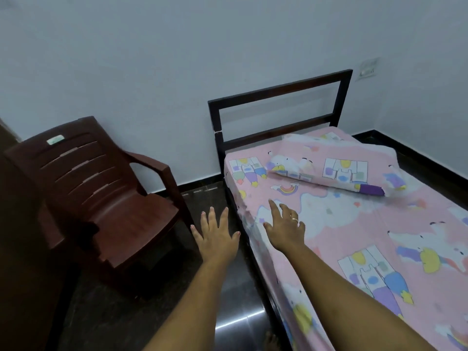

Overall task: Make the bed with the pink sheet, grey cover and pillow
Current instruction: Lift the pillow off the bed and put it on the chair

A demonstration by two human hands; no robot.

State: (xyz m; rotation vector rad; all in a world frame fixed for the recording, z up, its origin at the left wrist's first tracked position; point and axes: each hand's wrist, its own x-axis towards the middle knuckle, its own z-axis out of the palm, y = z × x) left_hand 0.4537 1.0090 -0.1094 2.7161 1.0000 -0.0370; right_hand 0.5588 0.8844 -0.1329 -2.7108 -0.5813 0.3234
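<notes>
A pink sheet [354, 224] printed with cartoon animals and rainbows covers the mattress of a dark metal-framed bed [278, 92]. A pillow [336, 165] in a matching pink case lies at the head end, near the headboard. My right hand [285, 225] is stretched out over the sheet's left edge with fingers straight, a ring on one finger. My left hand [217, 234] hovers with spread fingers over the floor between the bed and the chair, holding nothing. No grey cover is in view.
A dark brown plastic armchair [101, 193] stands left of the bed against the white wall. A narrow strip of dark glossy floor [235, 312] runs between chair and bed. A wall switch plate [368, 69] sits above the headboard's right corner.
</notes>
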